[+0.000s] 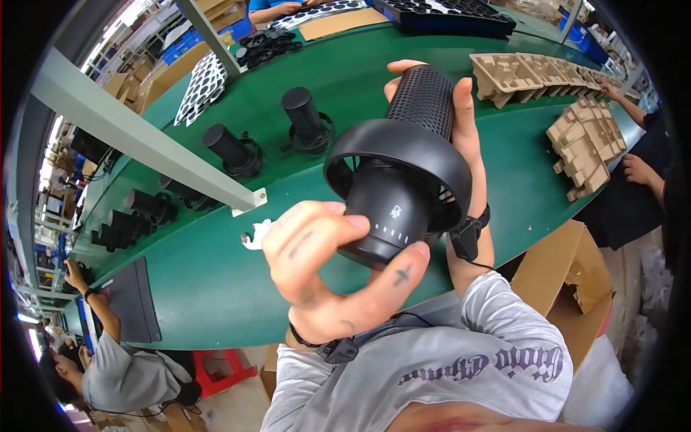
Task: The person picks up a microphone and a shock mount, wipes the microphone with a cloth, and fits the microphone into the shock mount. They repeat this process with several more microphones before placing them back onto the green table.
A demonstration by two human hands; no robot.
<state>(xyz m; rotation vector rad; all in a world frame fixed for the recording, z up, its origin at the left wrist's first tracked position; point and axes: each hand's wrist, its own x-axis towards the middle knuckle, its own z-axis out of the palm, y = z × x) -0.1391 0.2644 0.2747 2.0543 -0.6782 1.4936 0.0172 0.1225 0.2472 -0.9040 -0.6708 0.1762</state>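
Note:
A black microphone [392, 194] is held up before me, tilted, with its perforated grille [423, 101] pointing away and a wide black ring around its middle. A small pale icon and a row of light marks show on its base. My right hand [464, 126] wraps the grille from behind, thumb and fingertips showing on either side. My left hand [324, 266] pinches the base end between thumb and fingers. Beyond, more black microphones stand on the green belt, one of them [306, 119] closest to the held one. A small white piece [255, 235] lies beside my left hand.
A white metal post [144, 137] slants down to the bench at left. Moulded brown pulp trays [586, 144] sit at right, near another person's hands [637, 173]. A dark mat [129, 299] lies at left, near another seated person [129, 367]. A cardboard box [561, 270] stands at lower right.

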